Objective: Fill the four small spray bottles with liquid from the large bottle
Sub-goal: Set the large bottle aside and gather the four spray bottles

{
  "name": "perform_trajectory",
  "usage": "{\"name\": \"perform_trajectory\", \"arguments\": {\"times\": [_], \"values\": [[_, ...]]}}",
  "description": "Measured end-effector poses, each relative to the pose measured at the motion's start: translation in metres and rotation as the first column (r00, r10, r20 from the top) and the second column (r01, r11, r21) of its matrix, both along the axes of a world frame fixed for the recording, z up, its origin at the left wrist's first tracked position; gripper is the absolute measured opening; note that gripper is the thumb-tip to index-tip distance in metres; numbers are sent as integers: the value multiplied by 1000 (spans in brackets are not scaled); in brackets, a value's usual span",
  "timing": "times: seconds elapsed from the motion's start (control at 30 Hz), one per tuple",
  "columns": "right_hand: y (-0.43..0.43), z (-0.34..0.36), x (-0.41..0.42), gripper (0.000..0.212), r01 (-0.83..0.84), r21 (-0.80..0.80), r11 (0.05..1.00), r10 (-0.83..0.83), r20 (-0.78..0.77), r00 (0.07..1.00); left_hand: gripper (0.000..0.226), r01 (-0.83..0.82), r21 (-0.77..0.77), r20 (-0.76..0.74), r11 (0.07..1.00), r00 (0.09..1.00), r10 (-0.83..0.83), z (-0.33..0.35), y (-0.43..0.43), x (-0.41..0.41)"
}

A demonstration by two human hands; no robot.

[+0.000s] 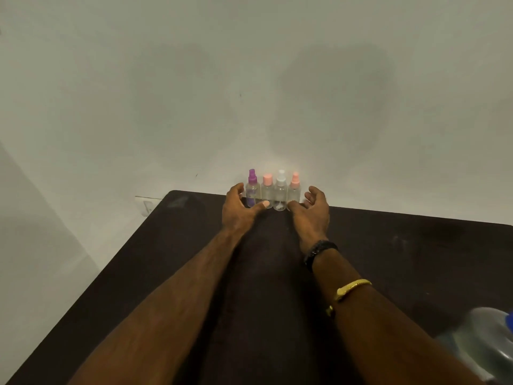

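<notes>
Several small clear spray bottles stand in a row at the far edge of the dark table (pixel 388 245), against the wall: a purple-capped bottle (pixel 252 194), a pink-capped bottle (pixel 267 190), a white-capped bottle (pixel 280 194) and a salmon-capped bottle (pixel 294 190). My left hand (pixel 241 209) is cupped at the row's left end, thumb in front of the bottles. At the right end my right hand (pixel 312 215) is cupped, fingers spread. Neither hand closes on a bottle. The large clear bottle (pixel 480 340) with a blue cap lies blurred at the lower right.
A white wall rises directly behind the bottles. The table's left edge runs diagonally toward the lower left, with a wall socket (pixel 147 207) just beyond its far left corner. A dark band and a gold bangle sit on my right wrist.
</notes>
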State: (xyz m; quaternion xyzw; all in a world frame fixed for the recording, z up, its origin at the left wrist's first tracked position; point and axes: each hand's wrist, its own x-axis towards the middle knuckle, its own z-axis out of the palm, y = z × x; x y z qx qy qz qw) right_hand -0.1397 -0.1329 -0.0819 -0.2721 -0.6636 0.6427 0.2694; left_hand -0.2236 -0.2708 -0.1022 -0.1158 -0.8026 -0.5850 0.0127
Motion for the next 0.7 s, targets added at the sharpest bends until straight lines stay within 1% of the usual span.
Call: {"name": "perform_trajectory", "arguments": {"times": [0.13,0.3,0.43,0.5,0.57,0.7], "values": [[9,-10,-17,68,-18,29,999,18,-13,1000,87,52,17,-40,998,998,-52,-10,6,-18],[14,-20,-36,64,-10,73,997,11,-24,1000,78,30,112,-43,993,999,-25,-17,6,-39],[14,-24,-45,57,-38,151,988,44,-41,998,65,68,130,-49,989,997,-62,-20,8,-46],[15,-25,-47,57,-72,203,976,84,-52,995,61,96,126,-65,987,994,-89,-18,12,-46],[14,-25,-48,56,-118,195,974,133,-68,989,57,119,139,-76,983,991,-109,-18,15,-43],[11,-26,-48,45,-173,171,970,188,-76,979,53,171,143,-50,975,985,-166,-16,20,-40]]}}
